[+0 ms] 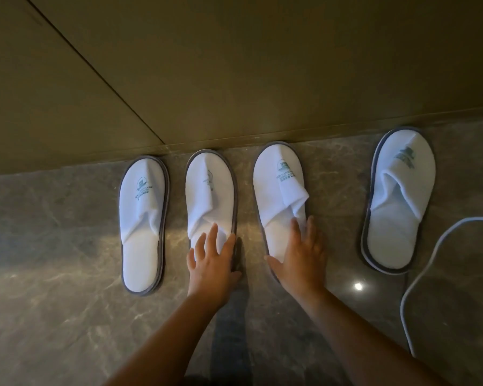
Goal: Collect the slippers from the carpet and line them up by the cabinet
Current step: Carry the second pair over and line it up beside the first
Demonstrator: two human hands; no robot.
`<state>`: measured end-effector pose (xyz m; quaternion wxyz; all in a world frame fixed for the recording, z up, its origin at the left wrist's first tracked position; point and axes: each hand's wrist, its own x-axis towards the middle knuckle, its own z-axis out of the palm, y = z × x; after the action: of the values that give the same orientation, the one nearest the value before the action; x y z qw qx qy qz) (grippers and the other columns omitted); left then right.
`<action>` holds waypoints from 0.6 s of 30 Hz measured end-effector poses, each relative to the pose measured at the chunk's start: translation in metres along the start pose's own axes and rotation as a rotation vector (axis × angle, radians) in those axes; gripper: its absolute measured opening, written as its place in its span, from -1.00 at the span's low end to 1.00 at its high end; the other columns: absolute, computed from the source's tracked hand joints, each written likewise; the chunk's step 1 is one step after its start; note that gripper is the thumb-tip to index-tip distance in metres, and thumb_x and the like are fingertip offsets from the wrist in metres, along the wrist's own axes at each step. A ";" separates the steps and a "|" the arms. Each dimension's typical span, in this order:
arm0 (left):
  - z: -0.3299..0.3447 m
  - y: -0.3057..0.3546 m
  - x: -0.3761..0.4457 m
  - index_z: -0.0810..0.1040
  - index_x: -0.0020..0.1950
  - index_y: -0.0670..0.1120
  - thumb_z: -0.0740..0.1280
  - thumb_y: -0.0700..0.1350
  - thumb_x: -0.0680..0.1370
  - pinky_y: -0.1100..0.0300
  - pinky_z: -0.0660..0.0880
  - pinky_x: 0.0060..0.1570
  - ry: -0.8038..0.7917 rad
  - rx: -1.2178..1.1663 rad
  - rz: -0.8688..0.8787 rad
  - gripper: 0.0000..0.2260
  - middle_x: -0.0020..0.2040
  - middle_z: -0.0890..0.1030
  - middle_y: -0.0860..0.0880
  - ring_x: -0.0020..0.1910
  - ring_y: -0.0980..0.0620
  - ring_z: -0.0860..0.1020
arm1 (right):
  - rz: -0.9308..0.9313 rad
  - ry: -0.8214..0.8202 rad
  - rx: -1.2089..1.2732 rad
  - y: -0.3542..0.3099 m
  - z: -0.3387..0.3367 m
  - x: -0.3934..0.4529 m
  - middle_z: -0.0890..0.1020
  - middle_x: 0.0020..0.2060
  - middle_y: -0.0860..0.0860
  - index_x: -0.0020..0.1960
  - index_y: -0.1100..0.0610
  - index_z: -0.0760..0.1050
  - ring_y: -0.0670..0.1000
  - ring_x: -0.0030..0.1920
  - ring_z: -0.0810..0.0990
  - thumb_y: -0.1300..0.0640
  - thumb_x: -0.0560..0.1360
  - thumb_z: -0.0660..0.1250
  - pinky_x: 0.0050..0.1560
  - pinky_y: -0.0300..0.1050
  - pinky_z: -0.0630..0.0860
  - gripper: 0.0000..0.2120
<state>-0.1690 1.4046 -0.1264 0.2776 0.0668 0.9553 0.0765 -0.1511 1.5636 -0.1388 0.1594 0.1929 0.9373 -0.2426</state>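
Note:
Several white slippers with grey edging lie toes-first against the olive cabinet (234, 79) on the marble floor. The far-left slipper (142, 218) lies by itself. My left hand (212, 263) rests flat, fingers spread, on the heel of the second slipper (209, 190). My right hand (301, 257) lies flat on the heel of the third slipper (279, 185), which is angled slightly left. The fourth slipper (399, 201) sits apart at the right, tilted a little. Neither hand grips anything.
A white cable (418, 277) curves over the grey marble floor (67, 302) at the right, close to the fourth slipper's heel. A dark seam (95, 65) runs diagonally across the cabinet front. A bright light reflection shows on the floor.

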 end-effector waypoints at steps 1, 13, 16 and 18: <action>-0.001 0.007 0.001 0.00 0.43 0.11 0.25 0.13 0.46 -0.14 -0.09 0.43 0.030 -0.002 0.024 -0.37 0.53 -0.11 -0.03 0.49 -0.15 -0.12 | -0.005 0.025 -0.009 0.003 -0.006 0.001 0.03 0.49 0.15 0.43 0.05 -0.07 0.19 0.45 0.07 -0.21 0.35 0.30 0.40 0.12 0.17 -0.16; 0.015 0.100 0.026 -0.11 0.45 0.06 0.23 0.17 0.45 -0.09 -0.02 0.44 -0.087 0.112 0.245 -0.29 0.53 -0.17 -0.07 0.49 -0.14 -0.14 | 0.337 0.174 0.017 0.105 -0.063 0.016 0.04 0.45 0.31 0.44 0.16 -0.02 0.30 0.43 0.05 -0.11 0.35 0.36 0.38 0.22 0.11 -0.15; 0.017 0.099 0.025 -0.13 0.45 0.04 0.27 0.12 0.45 -0.09 0.02 0.43 -0.130 0.128 0.222 -0.26 0.53 -0.15 -0.10 0.49 -0.15 -0.12 | 0.405 0.140 0.042 0.115 -0.063 0.018 0.03 0.44 0.31 0.44 0.14 -0.07 0.30 0.41 0.08 -0.13 0.30 0.40 0.36 0.23 0.15 -0.07; 0.017 0.099 0.024 -0.13 0.45 0.04 0.27 0.12 0.45 -0.09 0.03 0.43 -0.135 0.131 0.220 -0.26 0.53 -0.14 -0.09 0.49 -0.14 -0.12 | 0.413 0.139 0.069 0.116 -0.061 0.020 0.05 0.43 0.31 0.44 0.14 -0.06 0.31 0.40 0.10 -0.12 0.29 0.42 0.35 0.23 0.17 -0.06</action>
<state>-0.1713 1.5071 -0.1352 0.3264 0.1942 0.9242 0.0392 -0.1302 1.6949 -0.1413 0.1339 0.4023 0.8778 -0.2230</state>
